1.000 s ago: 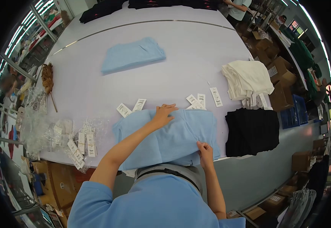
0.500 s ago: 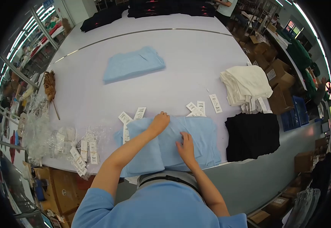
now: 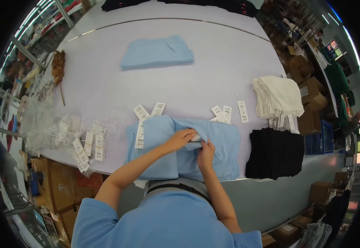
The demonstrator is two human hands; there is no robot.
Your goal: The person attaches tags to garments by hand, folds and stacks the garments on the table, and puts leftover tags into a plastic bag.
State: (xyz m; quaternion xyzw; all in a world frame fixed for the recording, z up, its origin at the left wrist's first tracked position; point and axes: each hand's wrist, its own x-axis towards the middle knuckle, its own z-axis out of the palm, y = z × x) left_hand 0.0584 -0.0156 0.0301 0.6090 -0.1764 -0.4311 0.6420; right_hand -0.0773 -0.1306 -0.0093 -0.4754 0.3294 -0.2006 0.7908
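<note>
Light blue garments (image 3: 159, 159) lie partly folded at the table's near edge. My left hand (image 3: 183, 139) is closed on the blue fabric, at an opened fold where a small white label (image 3: 196, 137) shows by the fingertips. Just to its right, my right hand (image 3: 206, 153) pinches the edge of the same fabric. White tags (image 3: 139, 136) stick out on the left of the garments, and more tags (image 3: 221, 115) lie at their top right. Farther up the table rests a folded light blue garment (image 3: 157, 53).
White garments (image 3: 277, 97) and black garments (image 3: 275, 153) are stacked on the right. A single tag (image 3: 242, 111) lies beside them. At left are clear plastic bags (image 3: 39, 120), bundled tags (image 3: 99, 146) and a brown duster (image 3: 58, 68). Cardboard boxes (image 3: 312, 91) stand beyond the right edge.
My left hand has moved down and right, and both hands now meet at the fabric. A fold has been lifted, exposing the white label. The camera view has shifted.
</note>
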